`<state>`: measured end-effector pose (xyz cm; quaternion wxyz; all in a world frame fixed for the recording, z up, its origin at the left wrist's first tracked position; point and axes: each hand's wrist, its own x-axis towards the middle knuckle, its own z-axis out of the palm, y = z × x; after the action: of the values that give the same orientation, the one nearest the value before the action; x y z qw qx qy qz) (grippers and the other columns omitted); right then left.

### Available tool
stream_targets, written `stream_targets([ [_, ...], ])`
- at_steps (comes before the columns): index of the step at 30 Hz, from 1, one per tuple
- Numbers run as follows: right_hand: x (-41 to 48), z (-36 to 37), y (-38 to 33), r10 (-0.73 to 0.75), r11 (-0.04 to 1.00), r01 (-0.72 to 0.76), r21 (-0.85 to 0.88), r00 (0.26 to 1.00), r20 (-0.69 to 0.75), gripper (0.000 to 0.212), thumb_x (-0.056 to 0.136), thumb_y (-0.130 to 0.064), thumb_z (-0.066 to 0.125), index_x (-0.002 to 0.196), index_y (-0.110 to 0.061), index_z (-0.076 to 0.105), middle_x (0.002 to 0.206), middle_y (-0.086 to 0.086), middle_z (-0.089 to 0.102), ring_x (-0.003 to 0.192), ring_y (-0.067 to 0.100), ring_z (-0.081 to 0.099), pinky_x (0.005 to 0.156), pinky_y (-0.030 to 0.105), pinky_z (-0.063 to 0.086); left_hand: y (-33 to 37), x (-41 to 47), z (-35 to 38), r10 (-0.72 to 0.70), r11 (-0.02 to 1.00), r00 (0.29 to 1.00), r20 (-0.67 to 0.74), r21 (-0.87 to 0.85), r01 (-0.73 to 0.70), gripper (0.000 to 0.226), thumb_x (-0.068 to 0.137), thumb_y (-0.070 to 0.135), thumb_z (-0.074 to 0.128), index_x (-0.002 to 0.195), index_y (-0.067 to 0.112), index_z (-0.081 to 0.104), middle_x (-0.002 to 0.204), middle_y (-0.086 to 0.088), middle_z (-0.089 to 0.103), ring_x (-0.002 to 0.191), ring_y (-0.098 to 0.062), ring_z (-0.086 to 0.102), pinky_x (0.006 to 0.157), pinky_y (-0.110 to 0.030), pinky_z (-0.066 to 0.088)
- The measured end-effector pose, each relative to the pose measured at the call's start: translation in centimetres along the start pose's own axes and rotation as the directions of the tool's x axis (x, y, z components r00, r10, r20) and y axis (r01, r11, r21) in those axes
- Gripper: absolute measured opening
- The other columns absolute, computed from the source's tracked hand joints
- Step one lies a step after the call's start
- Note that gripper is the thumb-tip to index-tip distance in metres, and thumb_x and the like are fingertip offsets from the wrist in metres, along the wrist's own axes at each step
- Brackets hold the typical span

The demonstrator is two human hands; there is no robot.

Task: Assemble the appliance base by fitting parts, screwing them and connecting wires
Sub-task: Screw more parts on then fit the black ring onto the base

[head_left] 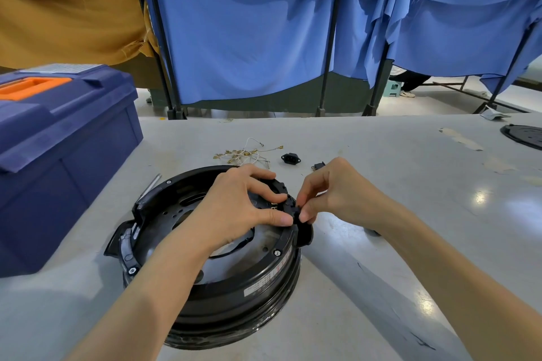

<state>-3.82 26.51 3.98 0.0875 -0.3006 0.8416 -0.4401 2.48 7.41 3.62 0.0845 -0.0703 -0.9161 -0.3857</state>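
Two bare hands meet at the far right rim of a round black appliance base (211, 281) lying on a smooth grey table (381, 243). The left hand (243, 205) spreads over the rim, its thumb pressed against a small black part (296, 213); the right hand (328, 193) pinches that same part between curled fingertips. Beyond the hands lie a tangle of thin wires (246, 152) with brass terminals, a black socket (291, 158) and a smaller black clip (318, 166), all apart from the base. Left of the left hand stands a blue plastic toolbox (58, 161) with an orange handle. Draped blue cloth (264, 38) on dark poles closes off the background.
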Motion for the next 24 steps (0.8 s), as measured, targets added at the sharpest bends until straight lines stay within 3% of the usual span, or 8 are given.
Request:
stream_targets([
  [7, -0.2, 0.3, -0.2, 0.006, 0.999, -0.007, -0.035, 0.999, -0.035, 0.012, 0.066, 0.007, 0.079, 0.069, -0.003, 0.074, 0.055, 0.003, 0.068, 0.053, 0.014, 0.066, 0.064, 0.028, 0.054, 0.0, 0.0, 0.0, 0.003, 1.0, 1.0, 0.004, -0.009, -0.003, 0.027, 0.058, 0.034, 0.089, 0.08, 0.037, 0.074, 0.121, 0.017, 0.059, 0.118, -0.003, 0.049, 0.092, -0.017, 0.032],
  [12, -0.1, 0.5, -0.6, 0.007, 0.997, -0.009, -0.083, 1.0, -0.023, 0.01, 0.067, 0.005, 0.08, 0.07, -0.001, 0.074, 0.052, -0.001, 0.065, 0.05, 0.01, 0.063, 0.055, 0.016, 0.05, 0.1, 0.0, 0.2, 0.004, 1.0, 1.0, -0.009, -0.009, -0.004, 0.025, 0.059, 0.031, 0.089, 0.076, 0.038, 0.072, 0.121, 0.015, 0.06, 0.118, -0.004, 0.049, 0.096, -0.022, 0.032],
  [16, -0.2, 0.6, -0.5, 0.012, 0.999, -0.013, -0.043, 1.0, -0.019, 0.011, 0.068, 0.009, 0.077, 0.069, -0.001, 0.072, 0.053, 0.0, 0.065, 0.051, 0.012, 0.063, 0.056, 0.018, 0.05, 0.0, 0.1, 0.4, -0.012, 1.0, 1.0, -0.021, -0.017, 0.012, 0.029, 0.058, 0.029, 0.09, 0.083, 0.028, 0.077, 0.122, 0.013, 0.06, 0.117, -0.005, 0.05, 0.087, -0.012, 0.034],
  [24, -0.1, 1.2, -0.4, 0.012, 1.0, -0.012, -0.024, 1.0, -0.028, 0.032, 0.068, 0.008, 0.077, 0.059, -0.021, 0.066, 0.045, -0.013, 0.061, 0.046, 0.002, 0.06, 0.05, 0.01, 0.043, 0.1, 0.1, 0.3, -0.031, 0.999, 0.999, -0.024, -0.033, 0.03, 0.028, 0.058, 0.025, 0.091, 0.083, 0.025, 0.077, 0.121, 0.012, 0.059, 0.116, -0.005, 0.05, 0.088, -0.018, 0.035],
])
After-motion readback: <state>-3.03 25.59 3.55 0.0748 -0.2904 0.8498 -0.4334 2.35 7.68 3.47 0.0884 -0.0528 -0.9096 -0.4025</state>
